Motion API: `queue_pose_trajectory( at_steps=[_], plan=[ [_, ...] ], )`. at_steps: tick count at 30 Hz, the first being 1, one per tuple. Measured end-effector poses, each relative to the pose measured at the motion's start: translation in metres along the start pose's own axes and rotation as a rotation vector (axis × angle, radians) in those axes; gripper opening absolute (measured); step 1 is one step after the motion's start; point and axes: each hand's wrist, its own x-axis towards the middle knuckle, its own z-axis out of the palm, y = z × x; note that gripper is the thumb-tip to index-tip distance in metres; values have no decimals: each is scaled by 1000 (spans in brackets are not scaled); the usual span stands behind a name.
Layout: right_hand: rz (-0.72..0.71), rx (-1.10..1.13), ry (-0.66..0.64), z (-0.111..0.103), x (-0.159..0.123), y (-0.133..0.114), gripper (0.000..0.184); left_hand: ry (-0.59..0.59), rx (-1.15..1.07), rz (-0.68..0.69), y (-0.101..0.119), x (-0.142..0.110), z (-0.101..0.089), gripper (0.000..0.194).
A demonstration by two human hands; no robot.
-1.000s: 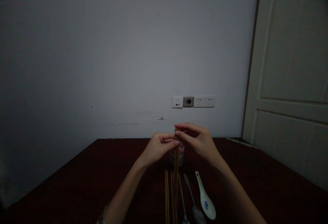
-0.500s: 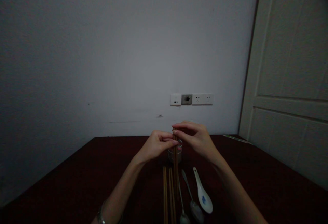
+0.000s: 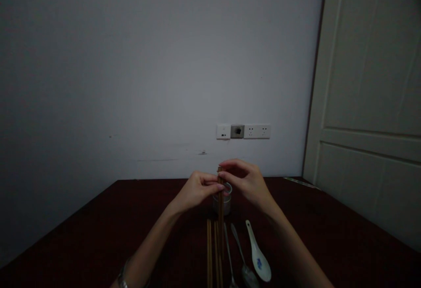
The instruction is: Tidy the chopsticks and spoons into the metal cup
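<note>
Between both hands a pair of wooden chopsticks (image 3: 220, 209) is held upright over the table. My left hand (image 3: 194, 191) pinches them a little below the top, and my right hand (image 3: 248, 183) has its thumb and fingers closed at their upper end. Behind them stands a glass jar (image 3: 226, 204), partly covered by the fingers and chopsticks. Below lie more chopsticks (image 3: 209, 253), side by side. To their right are a thin long-handled metal spoon (image 3: 229, 253), a second metal spoon (image 3: 245, 270) and a white ceramic spoon (image 3: 261, 264) with a blue mark.
The dark red table (image 3: 131, 217) reaches back to a pale wall (image 3: 164, 81). Sockets and a switch (image 3: 243, 131) are set low in that wall. A pale panelled door (image 3: 368, 103) stands on the right, and a light strip (image 3: 301, 182) lies at the table's back right.
The view has shifted slightly, so everything sits a little lower and further left. Both hands keep their hold on the chopsticks, whose tops now show more clearly.
</note>
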Motion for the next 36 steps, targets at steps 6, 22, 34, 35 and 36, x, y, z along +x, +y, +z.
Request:
queue_pose_trajectory(
  at_steps=[6,22,34,35,36],
  plan=[
    [15,-43,-20,-1,-1,2,17,41,-31,-45,1,-5,6,22],
    [132,126,-78,3,0,6,32,79,-99,-85,6,-10,5,22],
    [158,84,-136,1,1,8,21,76,-21,-73,7,-12,5,18],
    [154,86,-146,2,1,9,21,78,-22,-70,6,-12,5,18],
    [154,86,-149,2,0,10,21,79,-23,-68,5,-11,5,18]
  ],
)
